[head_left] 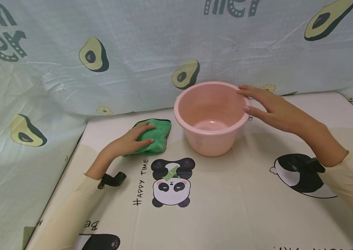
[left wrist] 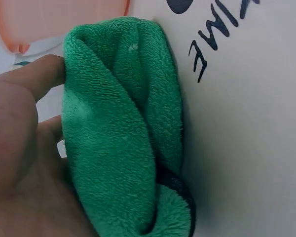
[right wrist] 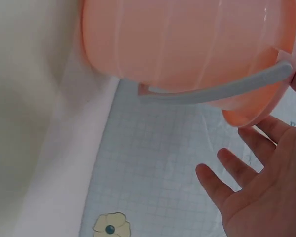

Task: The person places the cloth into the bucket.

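In the head view, a folded green cloth (head_left: 161, 133) lies on the table left of a pink bucket (head_left: 212, 140). My left hand (head_left: 126, 142) rests on the cloth with fingers spread. The left wrist view shows the cloth (left wrist: 113, 133) beside the palm of that hand (left wrist: 24, 143), its fingertips against the cloth's edge. The bucket stands upright, and its inside shows no contents. At its right rim my right hand (head_left: 282, 111) touches with spread fingers. Seen from the right wrist, the hand (right wrist: 266, 173) has loose fingers near the rim, beside the grey handle (right wrist: 217, 94).
A light cover printed with pandas and lettering lies over the table (head_left: 220, 208). Behind the bucket and along the left side hangs a pale sheet (head_left: 139, 62) with avocado prints, close to the bucket's back rim.
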